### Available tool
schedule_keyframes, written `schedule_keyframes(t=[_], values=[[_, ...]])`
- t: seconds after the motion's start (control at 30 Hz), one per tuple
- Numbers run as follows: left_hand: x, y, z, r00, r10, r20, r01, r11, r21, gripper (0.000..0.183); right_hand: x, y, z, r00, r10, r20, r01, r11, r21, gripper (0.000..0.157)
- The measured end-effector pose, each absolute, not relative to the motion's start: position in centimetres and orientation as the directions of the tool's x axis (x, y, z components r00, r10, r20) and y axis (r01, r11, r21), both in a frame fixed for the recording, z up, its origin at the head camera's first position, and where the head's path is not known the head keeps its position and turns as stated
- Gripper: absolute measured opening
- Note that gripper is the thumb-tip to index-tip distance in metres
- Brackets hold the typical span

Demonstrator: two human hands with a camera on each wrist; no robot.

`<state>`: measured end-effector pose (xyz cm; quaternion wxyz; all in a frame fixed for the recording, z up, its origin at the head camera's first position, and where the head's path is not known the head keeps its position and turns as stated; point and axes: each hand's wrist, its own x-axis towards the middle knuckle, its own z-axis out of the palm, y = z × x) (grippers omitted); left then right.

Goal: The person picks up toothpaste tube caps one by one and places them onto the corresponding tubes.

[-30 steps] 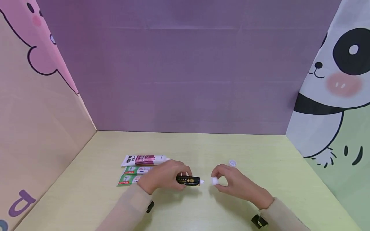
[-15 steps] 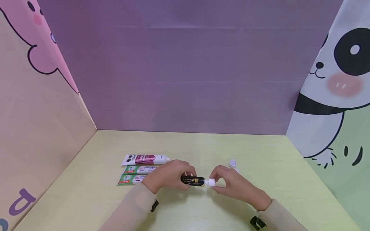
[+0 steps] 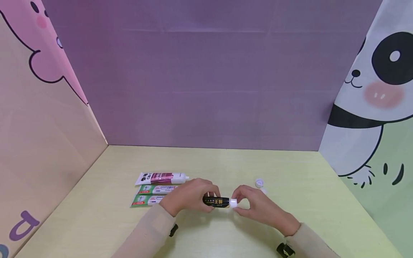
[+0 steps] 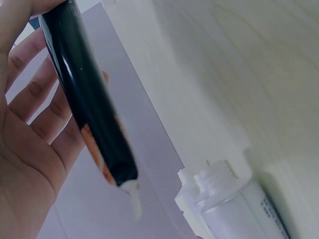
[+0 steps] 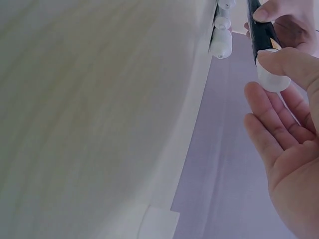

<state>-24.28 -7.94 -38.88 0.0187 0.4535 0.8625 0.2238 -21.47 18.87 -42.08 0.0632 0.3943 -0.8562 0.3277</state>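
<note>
My left hand (image 3: 195, 193) grips a black toothpaste tube (image 3: 219, 202) with gold lettering, held level above the table, its nozzle end pointing right. At that end sits a white cap (image 3: 233, 203), which my right hand (image 3: 258, 203) pinches between thumb and fingertips. The right wrist view shows the cap (image 5: 271, 77) against the tube's end, covering the nozzle, with the other fingers spread beneath. Whether it is screwed tight cannot be told. Beside the left hand lie a white-and-purple toothpaste tube (image 3: 161, 178) and two green-and-white tubes (image 3: 156, 189), partly hidden by that hand.
Behind the right hand, a loose white cap (image 3: 259, 183) lies on the pale wooden table (image 3: 290, 168). Another white cap (image 3: 264, 190) beside it is partly covered by the hand. A purple panel (image 3: 213, 89) closes off the back, with printed panels at both sides.
The black tube has moved right and the cap left until they met; the cap now sits closer over the nozzle. The other tubes and loose caps stay put.
</note>
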Motion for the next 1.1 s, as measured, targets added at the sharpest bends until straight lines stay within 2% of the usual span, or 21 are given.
schedule_keyframes(t=[0.27,0.57,0.87,1.1], values=[[-24.26,-8.07,-38.9,-0.598,0.782,0.178,0.768,0.494,0.407,0.023,-21.32,18.77,-42.06,-0.71,-0.604,0.361,-0.676,0.444,-0.588,0.026],[-24.3,-8.18,-38.75,-0.593,0.78,0.2,0.775,0.485,0.405,0.024,-21.3,18.7,-42.03,-0.738,-0.609,0.292,-0.621,0.441,-0.649,0.008],[-24.23,-8.15,-38.69,-0.6,0.777,0.189,0.769,0.495,0.405,0.023,-21.33,18.33,-41.94,-0.759,-0.619,0.2,-0.58,0.506,-0.639,0.021],[-24.16,-8.05,-38.47,-0.594,0.781,0.193,0.776,0.492,0.396,0.024,-21.62,18.17,-42.37,-0.78,-0.604,0.164,-0.549,0.535,-0.642,0.038]])
